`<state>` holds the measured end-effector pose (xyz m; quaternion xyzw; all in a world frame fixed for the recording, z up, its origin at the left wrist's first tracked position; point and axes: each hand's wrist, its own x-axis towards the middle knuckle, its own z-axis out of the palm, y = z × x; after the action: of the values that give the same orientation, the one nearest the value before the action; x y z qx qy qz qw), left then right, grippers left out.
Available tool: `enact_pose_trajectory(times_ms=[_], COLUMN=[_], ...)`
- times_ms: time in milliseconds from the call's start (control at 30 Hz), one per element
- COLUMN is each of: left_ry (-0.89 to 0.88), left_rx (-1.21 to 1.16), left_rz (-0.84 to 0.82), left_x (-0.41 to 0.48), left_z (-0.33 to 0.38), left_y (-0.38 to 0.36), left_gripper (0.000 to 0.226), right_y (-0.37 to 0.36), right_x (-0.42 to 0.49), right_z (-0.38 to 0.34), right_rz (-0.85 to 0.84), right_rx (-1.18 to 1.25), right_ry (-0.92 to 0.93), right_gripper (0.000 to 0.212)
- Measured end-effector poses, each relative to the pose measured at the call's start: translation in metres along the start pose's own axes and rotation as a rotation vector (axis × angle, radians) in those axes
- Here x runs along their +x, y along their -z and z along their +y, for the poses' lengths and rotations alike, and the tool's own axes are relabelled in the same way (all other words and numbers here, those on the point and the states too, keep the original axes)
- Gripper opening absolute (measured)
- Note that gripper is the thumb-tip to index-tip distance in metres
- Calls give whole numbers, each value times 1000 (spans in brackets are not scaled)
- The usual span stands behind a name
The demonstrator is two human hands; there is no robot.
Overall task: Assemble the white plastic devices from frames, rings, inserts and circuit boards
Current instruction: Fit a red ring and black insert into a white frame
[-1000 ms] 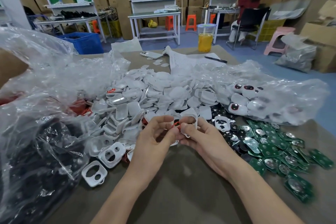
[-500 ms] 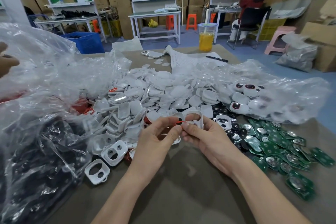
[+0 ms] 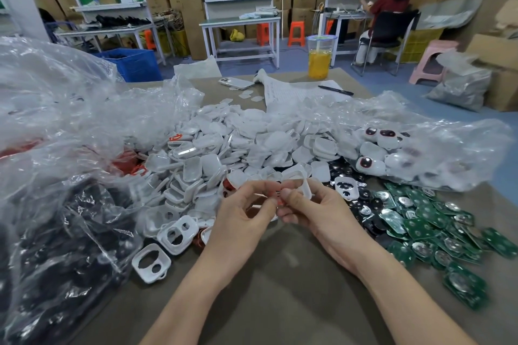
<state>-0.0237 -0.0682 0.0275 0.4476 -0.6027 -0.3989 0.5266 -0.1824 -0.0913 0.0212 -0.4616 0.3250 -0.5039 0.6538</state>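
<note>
Hands meet over a bare near strip of worktop [image 3: 260, 297]: left hand [image 3: 244, 216] and right hand [image 3: 322, 214] each pinch one white frame [image 3: 294, 175] in a closed grip. Frame pile [image 3: 238, 145] crowds far, circuit boards [image 3: 426, 221] right, plastic bags [image 3: 70, 171] left.

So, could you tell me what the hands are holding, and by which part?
The right hand grips a white frame by its near edge; the left hand pinches a small red piece beside it, mostly hidden.

White frame [image 3: 307, 185] has apparently tipped upright in the fingers [image 3: 259, 186].
</note>
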Motion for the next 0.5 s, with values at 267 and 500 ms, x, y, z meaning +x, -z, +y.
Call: enact_pose_trajectory(times_ms=[267,500], left_ry=[99,37], left_rx=[87,147], left_rz=[52,79], left_x=[3,3], left_z=[-7,-4], left_y=[2,0], left_gripper=[10,14], right_y=[1,0], right_x=[0,-1], right_z=[1,1], right_rz=[11,-14], right_rx=[-81,-84], right_ry=[-15,-15], right_gripper=[10,9])
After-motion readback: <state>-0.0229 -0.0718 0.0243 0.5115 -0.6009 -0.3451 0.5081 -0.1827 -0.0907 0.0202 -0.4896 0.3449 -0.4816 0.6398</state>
